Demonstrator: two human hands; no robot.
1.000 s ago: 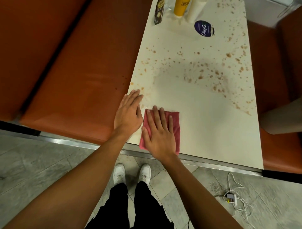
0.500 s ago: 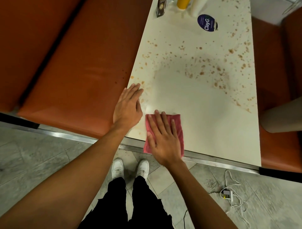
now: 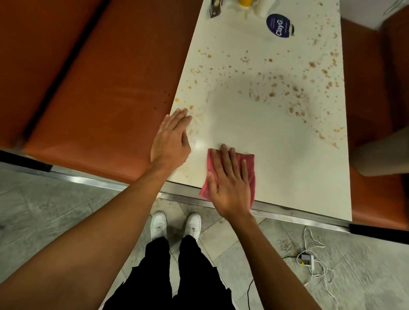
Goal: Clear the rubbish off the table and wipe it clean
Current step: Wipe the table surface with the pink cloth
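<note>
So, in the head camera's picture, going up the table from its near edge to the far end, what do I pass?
Pink cloth under the right hand, clean patch, brown spots, round blue sticker, yellow bottle.

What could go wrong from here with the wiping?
1. The red cloth overhangs the near edge of the table under the flat right hand; a stroke toward the person may drop dirt on the floor.
2. The left hand rests flat among brown spots and may smear them.
3. Containers at the far end could be knocked over.
</note>
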